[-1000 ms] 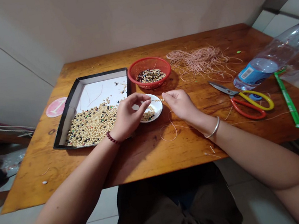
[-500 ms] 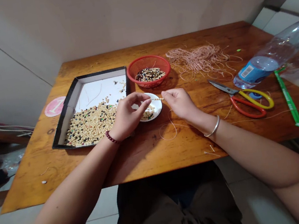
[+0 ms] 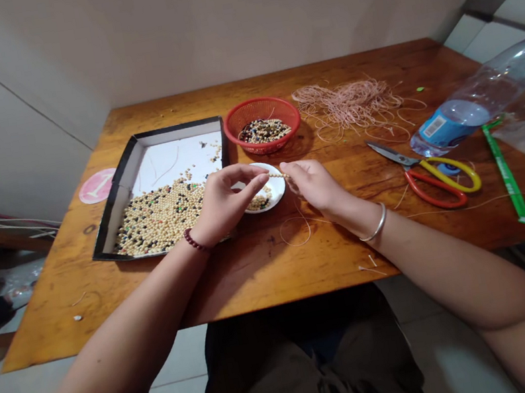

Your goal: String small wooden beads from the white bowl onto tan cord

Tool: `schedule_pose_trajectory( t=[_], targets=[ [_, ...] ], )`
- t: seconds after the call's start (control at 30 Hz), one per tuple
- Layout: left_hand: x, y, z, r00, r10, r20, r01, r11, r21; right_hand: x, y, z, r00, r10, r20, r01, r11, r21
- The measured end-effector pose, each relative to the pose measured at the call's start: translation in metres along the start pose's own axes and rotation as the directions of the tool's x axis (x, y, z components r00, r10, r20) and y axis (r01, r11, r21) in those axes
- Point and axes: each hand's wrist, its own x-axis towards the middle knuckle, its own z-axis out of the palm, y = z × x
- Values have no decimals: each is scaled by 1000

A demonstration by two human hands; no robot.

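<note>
Over a white plate [image 3: 280, 187] with small beads on it, my two hands meet at a short string of cream beads [image 3: 276, 175]. My left hand [image 3: 228, 197] pinches one end between thumb and forefinger. At the other end, my right hand [image 3: 311, 183] is closed on the string, its lower fingers curled. A thin thread [image 3: 297, 244] hangs below the right hand and loops on the table. Left of the plate lies a shallow black-edged box [image 3: 99, 240] holding many cream, black and green beads.
Behind the plate stands a red basket [image 3: 293, 117] of mixed beads. A tangle of pink thread [image 3: 352, 101] lies at the back right. Scissors [image 3: 433, 178] with red and yellow handles, a plastic bottle [image 3: 451, 121] and a green wrapper [image 3: 507, 176] are to the right.
My right hand has shifted slightly left, closer to the left hand, and its fingers have closed further around the beaded string. The left hand has barely moved.
</note>
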Motion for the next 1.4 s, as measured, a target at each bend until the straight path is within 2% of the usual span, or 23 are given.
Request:
schedule_pose_trajectory(
  t=[0.3, 0.37, 0.5, 0.57, 0.63, 0.8, 1.0, 1.2, 1.4],
  targets=[
    [0, 0, 1, 998, -8, -61, 5, 998, -61, -3, -12, 1, 983, 169, 69, -174, 981, 87],
    [1, -2, 0, 995, -24, -98, 18, 998, -60, -1, -12, -1, 982, 185, 33, -188, 977, 104],
    [6, -9, -4, 974, -43, -220, 22, 995, -94, -1, -12, -5, 977, 176, -123, -153, 973, 175],
    [8, -13, -6, 964, -50, -262, 16, 991, -131, -1, -14, -7, 977, 159, -144, -124, 966, 227],
    [9, -15, -7, 958, -62, -279, 21, 989, -148, -2, -15, -10, 980, 174, -94, -139, 945, 296],
    [8, -14, -7, 966, -80, -245, 40, 986, -163, 0, -15, -13, 955, 283, 92, -296, 864, 406],
    [8, -11, -7, 962, -91, -258, 47, 984, -172, -2, -14, -11, 966, 221, 135, -255, 904, 345],
    [7, -4, -6, 967, -99, -233, 60, 984, -171, -4, -15, -9, 950, 264, 167, -304, 904, 301],
    [5, -9, -2, 975, -24, -220, 4, 996, -92, -6, -13, -6, 927, 257, 273, -341, 882, 326]
  ],
)
